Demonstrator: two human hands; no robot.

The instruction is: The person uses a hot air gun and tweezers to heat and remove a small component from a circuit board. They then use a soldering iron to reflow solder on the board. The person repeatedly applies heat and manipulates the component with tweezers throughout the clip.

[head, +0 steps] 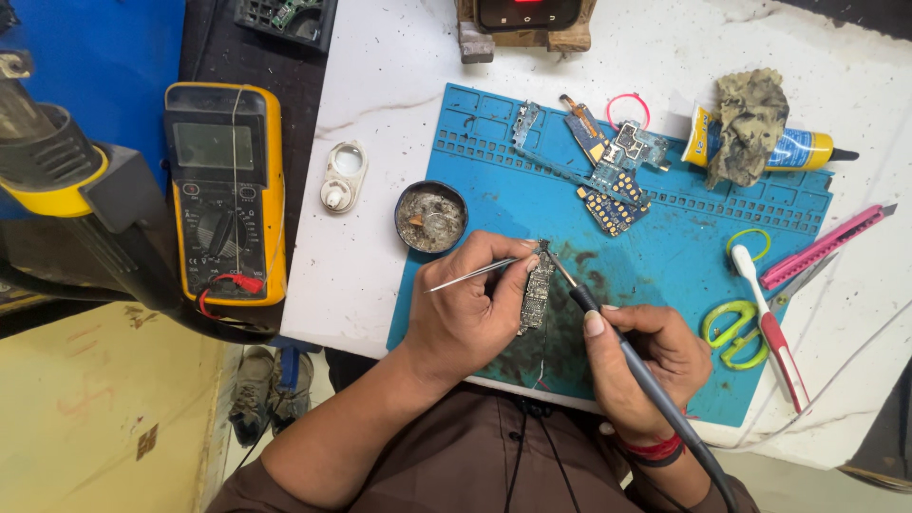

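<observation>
Blue mat [684, 256] under everything, and the small circuit board [537, 294] lies on it, pinned beneath my left hand [465, 318]. Left fingers pinch the tweezers [472, 274]; my right hand [646, 366] is closed round the soldering iron [608, 328], tip touching the board's top edge. I'd say steady wrists and light contact matter, with the flux tin [430, 217] nearby.

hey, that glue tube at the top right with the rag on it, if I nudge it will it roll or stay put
The glue tube lies on its side and looks round, so it might roll. The crumpled rag draped over it would probably hold it back. It is likely light, and its body looks soft enough to dent.
</observation>
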